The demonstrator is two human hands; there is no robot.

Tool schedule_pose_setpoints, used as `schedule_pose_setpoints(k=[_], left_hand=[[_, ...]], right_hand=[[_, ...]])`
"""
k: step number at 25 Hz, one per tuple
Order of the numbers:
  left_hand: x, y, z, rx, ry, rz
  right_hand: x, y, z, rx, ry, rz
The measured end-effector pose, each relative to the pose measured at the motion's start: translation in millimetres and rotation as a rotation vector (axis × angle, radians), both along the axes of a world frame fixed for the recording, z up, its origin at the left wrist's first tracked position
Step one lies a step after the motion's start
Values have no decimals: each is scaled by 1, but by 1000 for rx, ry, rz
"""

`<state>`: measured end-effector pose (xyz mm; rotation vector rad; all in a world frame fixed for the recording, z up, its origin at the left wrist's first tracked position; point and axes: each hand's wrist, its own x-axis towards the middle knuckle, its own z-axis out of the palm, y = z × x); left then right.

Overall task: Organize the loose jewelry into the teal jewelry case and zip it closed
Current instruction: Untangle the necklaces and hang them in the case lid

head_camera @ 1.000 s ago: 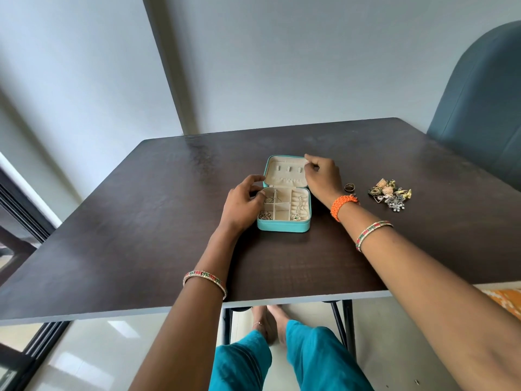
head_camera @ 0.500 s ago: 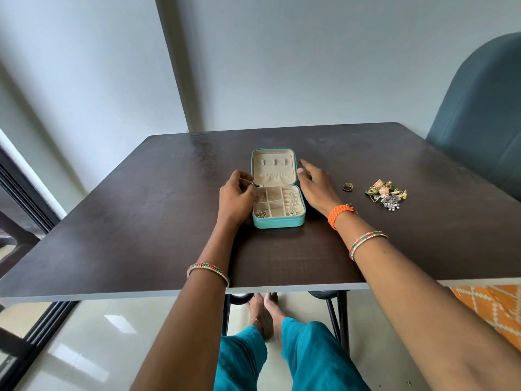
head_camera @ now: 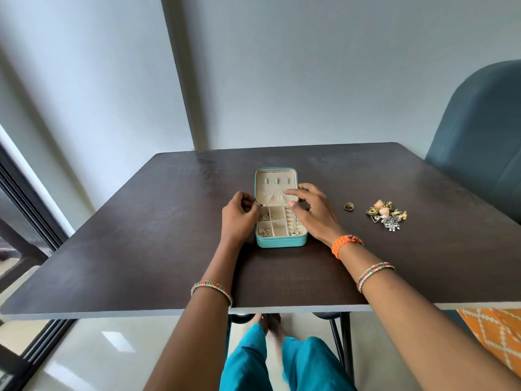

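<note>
Dark wood-grain table [head_camera: 141,249] fills the mid frame, grey wall behind. Dark teal chair back [head_camera: 485,142] at far R, beside the table's R edge. Person seated at the near edge, both forearms reaching over the tabletop; teal trousers [head_camera: 304,362] and bare feet visible under the table.

Teal jewelry case [head_camera: 280,241] sits about centre of the table, open, lid [head_camera: 276,183] laid back away from the person w/ beige lining, three small tabs and a gathered pocket. Base has beige divided compartments; silver-tone chains/pieces lie in the L and R compartments, exact items too small to tell.

Left hand [head_camera: 239,218] at the case's L edge near the hinge, fingers curled in, thumb and forefinger tips together at a small silver piece by the rim; looks like a pinch on it but too small to be sure what it is. Right hand [head_camera: 313,213] hovers over the R side of the case, fingers spread and loosely bent, forefinger out over the lid pocket, thumb tip above the R compartments; holds nothing.

Orange braided band [head_camera: 345,244] on R wrist, beaded bangle [head_camera: 373,273] further up R forearm, similar bangle [head_camera: 211,289] on L forearm.

Loose jewelry pile [head_camera: 387,215] (gold, peach, silver earrings) lies on the table well R of the case. Single dark ring [head_camera: 348,206] btw pile and R hand, apart from both.
</note>
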<state>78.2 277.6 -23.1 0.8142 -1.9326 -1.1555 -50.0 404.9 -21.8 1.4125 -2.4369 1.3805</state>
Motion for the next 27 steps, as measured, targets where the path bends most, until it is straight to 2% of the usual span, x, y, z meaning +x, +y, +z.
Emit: schedule_pose_setpoints(k=[6,8,11,20,27], left_hand=[[-5,-6,-7,-31,-27,57],[-6,-8,-8,-48,-34,59],[-5,-8,-6,-73,-46,89],[-9,-5,-3,-95,-106,139],[0,-10,1,50,27,163]], right_hand=[[2,-8,10,-73,110,-41],[4,-17,19,29,91,-49],[10,-21,24,214,18,52],[14,-22,24,315,58,104],[31,-40,18,260,90,116]])
